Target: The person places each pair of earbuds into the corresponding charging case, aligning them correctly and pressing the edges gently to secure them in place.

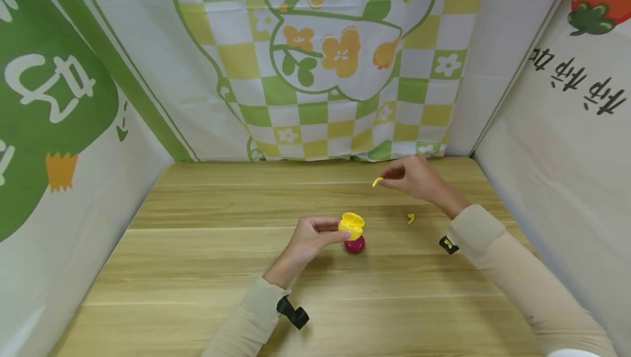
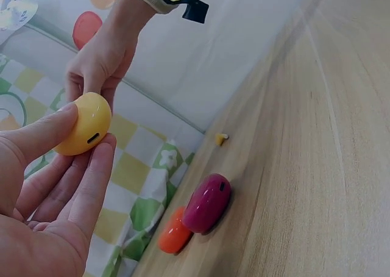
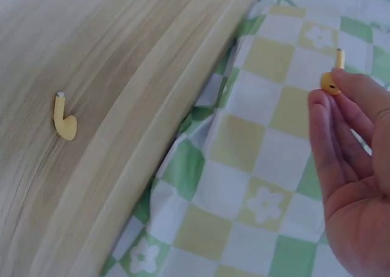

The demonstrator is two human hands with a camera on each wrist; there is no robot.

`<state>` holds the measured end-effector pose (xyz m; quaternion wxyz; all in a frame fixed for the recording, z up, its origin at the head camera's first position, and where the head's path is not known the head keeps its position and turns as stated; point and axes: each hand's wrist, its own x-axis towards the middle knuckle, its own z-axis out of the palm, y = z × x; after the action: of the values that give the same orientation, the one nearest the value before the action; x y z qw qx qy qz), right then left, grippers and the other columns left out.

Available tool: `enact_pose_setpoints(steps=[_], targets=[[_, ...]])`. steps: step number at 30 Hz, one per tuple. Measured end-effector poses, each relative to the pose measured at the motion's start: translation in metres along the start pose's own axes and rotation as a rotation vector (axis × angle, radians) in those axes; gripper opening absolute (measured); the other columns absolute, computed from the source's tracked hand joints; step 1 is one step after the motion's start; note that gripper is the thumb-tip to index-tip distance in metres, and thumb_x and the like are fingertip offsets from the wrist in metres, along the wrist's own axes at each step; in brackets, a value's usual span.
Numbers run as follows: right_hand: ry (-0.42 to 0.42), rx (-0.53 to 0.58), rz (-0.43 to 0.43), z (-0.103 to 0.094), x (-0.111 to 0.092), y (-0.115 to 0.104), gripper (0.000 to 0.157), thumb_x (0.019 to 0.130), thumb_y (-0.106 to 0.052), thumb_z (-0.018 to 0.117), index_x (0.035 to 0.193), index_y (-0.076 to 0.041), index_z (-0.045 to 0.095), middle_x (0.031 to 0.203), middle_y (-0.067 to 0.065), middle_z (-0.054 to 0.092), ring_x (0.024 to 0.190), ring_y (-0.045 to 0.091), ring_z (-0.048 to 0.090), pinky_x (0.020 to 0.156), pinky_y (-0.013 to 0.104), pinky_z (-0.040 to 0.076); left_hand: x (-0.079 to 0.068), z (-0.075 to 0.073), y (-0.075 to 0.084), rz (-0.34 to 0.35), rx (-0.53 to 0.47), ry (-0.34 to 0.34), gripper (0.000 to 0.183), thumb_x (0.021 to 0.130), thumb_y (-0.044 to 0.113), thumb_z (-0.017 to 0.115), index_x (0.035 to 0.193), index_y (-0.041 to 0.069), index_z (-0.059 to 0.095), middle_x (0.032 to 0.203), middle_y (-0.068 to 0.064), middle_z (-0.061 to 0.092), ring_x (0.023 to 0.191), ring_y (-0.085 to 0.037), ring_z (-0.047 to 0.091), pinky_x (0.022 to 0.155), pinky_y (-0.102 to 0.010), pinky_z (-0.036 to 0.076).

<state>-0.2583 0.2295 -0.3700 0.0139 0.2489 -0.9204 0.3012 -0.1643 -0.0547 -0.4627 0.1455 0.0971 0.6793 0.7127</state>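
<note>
My left hand [image 1: 315, 236] holds a yellow earbud case [image 1: 351, 226] between thumb and fingers, above the table, its lid raised. A small slot shows on the case's outside in the left wrist view. My right hand [image 1: 414, 179] pinches a yellow earbud [image 3: 331, 82] by its rounded head, stem pointing up in the right wrist view. A second yellow earbud [image 1: 411, 218] lies on the table, below and to the right of that hand in the head view. Under the held case in the head view sits a glossy magenta case [image 1: 355, 245].
Beside the magenta case lies an orange case [image 2: 175, 232], seen in the left wrist view and largely hidden in the head view. The wooden table [image 1: 197, 269] is bounded by printed cloth walls at the back and both sides. Cameras are strapped to both wrists.
</note>
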Motion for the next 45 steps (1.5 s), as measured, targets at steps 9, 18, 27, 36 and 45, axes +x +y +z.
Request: enact_pose_setpoints(steps=[9,18,27,36,45], targets=[[0.099,-0.012,-0.268,0.008,-0.017,-0.019,0.012,0.091,-0.013,0.085,0.102,-0.012,0.083,0.096,0.0,0.082,0.083,0.012,0.077,0.077,0.033,0.066,0.0,0.0,0.0,-0.007,-0.008,0.003,0.034,0.089,0.014,0.086,0.119,0.002,0.078,0.114,-0.012,0.081,0.098,-0.016,0.078,0.09,-0.029,0.063],[0.255,-0.036,-0.57,0.02,-0.027,-0.034,0.017,0.081,-0.003,0.09,0.095,-0.008,0.083,0.093,0.002,0.082,0.077,0.012,0.076,0.071,0.024,0.063,0.0,0.0,0.001,-0.004,-0.01,-0.003,0.034,0.09,0.015,0.086,0.12,0.002,0.078,0.116,-0.013,0.081,0.099,-0.018,0.077,0.09,-0.029,0.063],[0.352,-0.122,-0.734,0.039,-0.033,-0.037,0.016,0.083,-0.008,0.09,0.097,-0.005,0.083,0.093,0.006,0.081,0.079,0.018,0.078,0.069,0.029,0.065,0.001,-0.001,-0.001,0.0,-0.017,-0.021,0.033,0.091,0.013,0.084,0.121,0.0,0.077,0.118,-0.014,0.08,0.1,-0.016,0.078,0.091,-0.03,0.063],[0.371,-0.145,-0.863,0.054,-0.038,-0.039,0.026,0.078,-0.002,0.092,0.101,-0.004,0.081,0.097,0.008,0.079,0.084,0.019,0.077,0.077,0.027,0.065,0.001,0.0,-0.001,-0.004,-0.013,-0.024,0.033,0.092,0.014,0.084,0.12,0.0,0.077,0.117,-0.013,0.08,0.099,-0.016,0.078,0.091,-0.029,0.063],[0.35,-0.204,-0.898,0.06,-0.042,-0.037,0.032,0.072,-0.001,0.095,0.101,-0.003,0.081,0.097,0.008,0.079,0.084,0.019,0.075,0.076,0.026,0.064,0.001,0.001,-0.001,-0.003,-0.016,-0.03,0.033,0.091,0.013,0.085,0.12,0.0,0.077,0.116,-0.013,0.081,0.098,-0.016,0.078,0.09,-0.029,0.063]])
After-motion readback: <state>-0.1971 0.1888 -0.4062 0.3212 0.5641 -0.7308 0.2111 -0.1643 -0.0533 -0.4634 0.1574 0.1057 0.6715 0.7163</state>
